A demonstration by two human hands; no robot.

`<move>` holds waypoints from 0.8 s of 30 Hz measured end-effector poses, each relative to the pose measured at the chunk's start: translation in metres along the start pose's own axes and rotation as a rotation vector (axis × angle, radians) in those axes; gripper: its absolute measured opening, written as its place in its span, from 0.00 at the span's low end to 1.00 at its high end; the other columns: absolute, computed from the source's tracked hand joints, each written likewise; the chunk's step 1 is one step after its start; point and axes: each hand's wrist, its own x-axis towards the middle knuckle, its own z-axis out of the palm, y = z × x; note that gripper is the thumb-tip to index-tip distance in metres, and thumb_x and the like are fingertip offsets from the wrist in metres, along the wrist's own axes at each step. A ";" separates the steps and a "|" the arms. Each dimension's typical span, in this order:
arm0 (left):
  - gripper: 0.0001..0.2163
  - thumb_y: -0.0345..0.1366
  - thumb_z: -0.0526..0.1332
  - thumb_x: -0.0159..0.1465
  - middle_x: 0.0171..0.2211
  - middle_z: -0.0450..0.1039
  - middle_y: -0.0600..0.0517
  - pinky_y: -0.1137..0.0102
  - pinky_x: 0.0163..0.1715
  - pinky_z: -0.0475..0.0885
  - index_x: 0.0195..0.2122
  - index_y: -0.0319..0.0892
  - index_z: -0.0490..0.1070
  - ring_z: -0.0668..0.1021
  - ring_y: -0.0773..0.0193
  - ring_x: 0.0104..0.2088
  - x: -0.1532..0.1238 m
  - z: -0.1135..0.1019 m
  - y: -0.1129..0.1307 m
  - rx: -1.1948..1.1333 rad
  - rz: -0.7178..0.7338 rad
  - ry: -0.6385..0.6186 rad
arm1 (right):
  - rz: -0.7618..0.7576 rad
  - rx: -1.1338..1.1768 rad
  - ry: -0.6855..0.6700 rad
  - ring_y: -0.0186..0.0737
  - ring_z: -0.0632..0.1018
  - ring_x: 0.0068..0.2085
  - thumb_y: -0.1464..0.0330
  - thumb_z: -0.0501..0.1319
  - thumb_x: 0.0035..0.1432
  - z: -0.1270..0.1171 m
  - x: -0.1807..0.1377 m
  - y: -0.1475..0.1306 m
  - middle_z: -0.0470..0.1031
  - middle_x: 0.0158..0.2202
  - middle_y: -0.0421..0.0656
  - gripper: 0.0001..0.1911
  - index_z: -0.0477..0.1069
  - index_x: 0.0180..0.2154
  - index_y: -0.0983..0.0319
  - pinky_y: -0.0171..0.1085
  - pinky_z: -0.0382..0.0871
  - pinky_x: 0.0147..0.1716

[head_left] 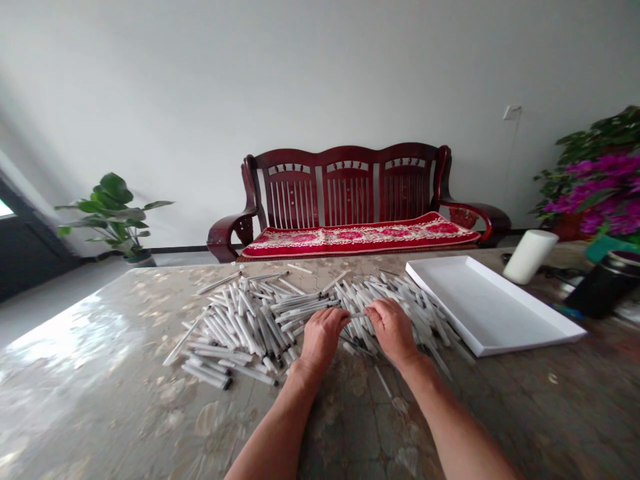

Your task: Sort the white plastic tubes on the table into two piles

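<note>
Between my two hands is a slim whitish pen [357, 315], lying roughly level above the table. My left hand [324, 331] pinches its left end, and my right hand [392, 327] pinches its right end. The fingers cover both tips. Left of my left hand spreads a heap of white pens [245, 320], many with dark ends. Beyond and to the right of my right hand lies another heap of pale pens [425, 310]. A few thin dark-tipped pieces lie beneath my hands, too blurred to make out.
A shallow white box lid [505, 340] rests on the table [150, 413] at right. Past it stand a white cylinder [530, 257], a black cup [605, 283] and purple flowers [600, 190]. Behind the table is a red wooden bench [350, 190]; a potted plant [117, 213] stands left.
</note>
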 end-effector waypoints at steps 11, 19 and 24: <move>0.05 0.35 0.61 0.67 0.30 0.80 0.53 0.71 0.34 0.72 0.36 0.44 0.76 0.80 0.63 0.32 -0.001 0.000 0.002 0.026 0.010 0.020 | 0.285 0.215 -0.125 0.40 0.72 0.27 0.59 0.53 0.64 -0.004 0.000 0.000 0.72 0.23 0.40 0.16 0.68 0.26 0.57 0.36 0.61 0.28; 0.06 0.35 0.60 0.67 0.32 0.82 0.53 0.73 0.34 0.73 0.38 0.45 0.78 0.82 0.63 0.33 0.000 0.000 0.003 -0.022 -0.106 -0.031 | 0.276 0.470 -0.070 0.41 0.77 0.38 0.62 0.57 0.59 -0.004 0.002 0.000 0.78 0.35 0.42 0.10 0.72 0.37 0.59 0.36 0.68 0.39; 0.06 0.34 0.60 0.67 0.32 0.81 0.52 0.73 0.35 0.73 0.37 0.45 0.78 0.82 0.63 0.33 -0.001 0.001 0.005 -0.015 -0.066 -0.049 | 0.350 0.314 -0.125 0.40 0.74 0.28 0.57 0.54 0.62 -0.006 0.002 0.000 0.74 0.24 0.41 0.16 0.71 0.28 0.58 0.36 0.64 0.29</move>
